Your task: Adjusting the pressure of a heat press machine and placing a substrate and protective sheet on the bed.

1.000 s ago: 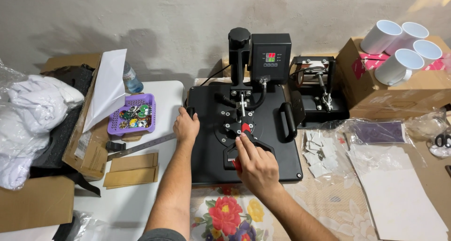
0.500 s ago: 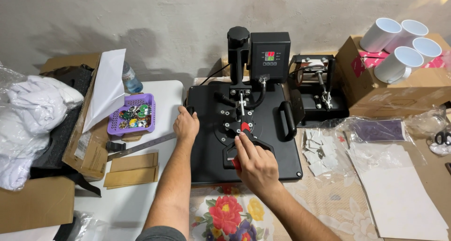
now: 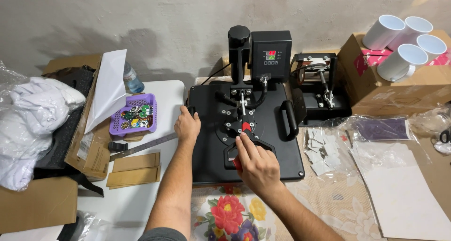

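Note:
A black heat press [image 3: 263, 128] sits on the table before me, its flat top plate closed down. My right hand [image 3: 256, 163] is wrapped around the press's black and red handle [image 3: 235, 162] at the front of the plate. My left hand [image 3: 187, 126] rests on the plate's left edge, fingers curled over it. A control box with a small lit display [image 3: 270, 55] stands on the column behind the plate.
A mug press [image 3: 319, 86] stands right of the machine, beside a cardboard box [image 3: 399, 90] topped with white mugs [image 3: 399, 62]. Left lie a purple basket of badges [image 3: 134, 115], a metal ruler [image 3: 145, 147], brown strips [image 3: 134, 168] and white cloth [image 3: 28, 123]. White paper pieces [image 3: 324, 149] lie right.
Almost nothing moves; my right hand has slid slightly nearer along the handle, and both hands stay on the press.

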